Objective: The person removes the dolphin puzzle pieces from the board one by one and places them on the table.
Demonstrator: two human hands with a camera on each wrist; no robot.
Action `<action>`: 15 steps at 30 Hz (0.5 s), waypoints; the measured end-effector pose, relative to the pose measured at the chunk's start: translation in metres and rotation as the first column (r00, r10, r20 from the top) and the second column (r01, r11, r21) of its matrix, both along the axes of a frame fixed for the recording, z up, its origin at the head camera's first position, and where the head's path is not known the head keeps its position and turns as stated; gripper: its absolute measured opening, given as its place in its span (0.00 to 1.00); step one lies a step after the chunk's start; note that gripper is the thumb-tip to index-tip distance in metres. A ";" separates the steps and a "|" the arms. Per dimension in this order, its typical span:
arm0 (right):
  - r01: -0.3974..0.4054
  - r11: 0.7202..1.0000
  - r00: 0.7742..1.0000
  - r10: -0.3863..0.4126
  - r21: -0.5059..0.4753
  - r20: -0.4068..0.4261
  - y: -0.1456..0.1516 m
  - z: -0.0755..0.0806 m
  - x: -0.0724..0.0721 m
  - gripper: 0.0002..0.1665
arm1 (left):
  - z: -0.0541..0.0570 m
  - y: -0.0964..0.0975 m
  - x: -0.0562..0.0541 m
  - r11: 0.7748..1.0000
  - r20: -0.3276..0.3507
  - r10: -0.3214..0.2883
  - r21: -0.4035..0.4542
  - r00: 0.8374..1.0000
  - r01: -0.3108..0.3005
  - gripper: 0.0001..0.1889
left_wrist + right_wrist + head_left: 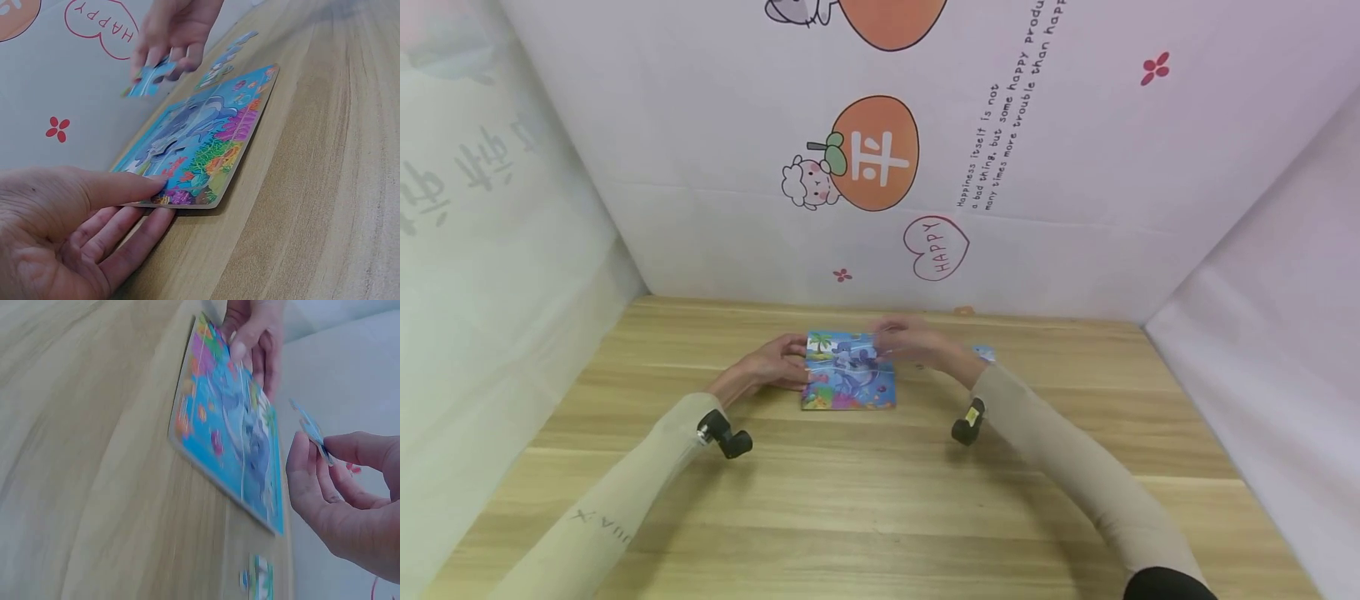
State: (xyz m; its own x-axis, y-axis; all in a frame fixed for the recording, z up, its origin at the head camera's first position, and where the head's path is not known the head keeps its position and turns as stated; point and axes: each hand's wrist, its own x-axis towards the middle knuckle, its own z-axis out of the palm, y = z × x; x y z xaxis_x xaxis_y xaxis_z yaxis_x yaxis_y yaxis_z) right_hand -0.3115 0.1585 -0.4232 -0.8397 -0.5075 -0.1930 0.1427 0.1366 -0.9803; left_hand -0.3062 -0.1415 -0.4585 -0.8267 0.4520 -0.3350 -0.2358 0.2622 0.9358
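Observation:
A square jigsaw puzzle board (850, 393) with a blue dolphin sea scene lies towards the back of the table. My left hand (777, 363) grips its left edge; in the left wrist view the thumb presses on top and the fingers are tucked at the underside. A dark, irregular gap shows in the picture near that thumb. Above the board's far right part, my right hand (912, 342) pinches a blue puzzle piece (312, 430) between thumb and fingers. The piece (148, 79) is held in the air, apart from the board.
Loose puzzle pieces (228, 55) lie on the table right of the board, partly behind my right forearm in the head view. A white printed cloth (737, 250) rises behind the wooden table (850, 500), with white cloth walls at both sides.

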 end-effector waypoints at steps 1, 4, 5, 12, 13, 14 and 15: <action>-0.002 1.000 1.000 0.002 0.003 -0.014 0.006 0.000 0.000 0.24 | 0.000 0.000 0.000 1.000 -0.001 -0.001 0.000 1.000 0.001 0.45; -0.014 0.999 0.998 0.016 0.030 -0.054 0.024 -0.001 0.001 0.22 | 0.001 0.001 0.000 1.000 -0.002 -0.001 -0.001 1.000 0.001 0.45; -0.016 0.999 0.998 0.019 0.044 -0.062 0.029 -0.001 0.002 0.21 | 0.001 0.002 0.000 1.000 -0.002 -0.001 -0.001 1.000 0.001 0.45; -0.011 0.980 0.999 0.020 0.198 -0.044 0.060 0.004 0.019 0.24 | 0.001 0.003 0.000 1.000 0.002 0.012 0.000 1.000 -0.012 0.46; -0.010 0.974 0.999 0.022 0.227 -0.046 0.063 0.004 0.021 0.23 | 0.001 0.002 0.001 1.000 0.005 0.014 -0.002 1.000 -0.014 0.46; -0.011 0.969 0.999 0.023 0.246 -0.044 0.065 0.004 0.024 0.23 | 0.000 0.002 0.001 1.000 0.009 0.017 -0.003 1.000 -0.017 0.46; -0.013 0.968 0.999 0.024 0.251 -0.043 0.067 0.003 0.025 0.22 | 0.000 0.001 0.002 1.000 0.012 0.020 -0.004 1.000 -0.020 0.47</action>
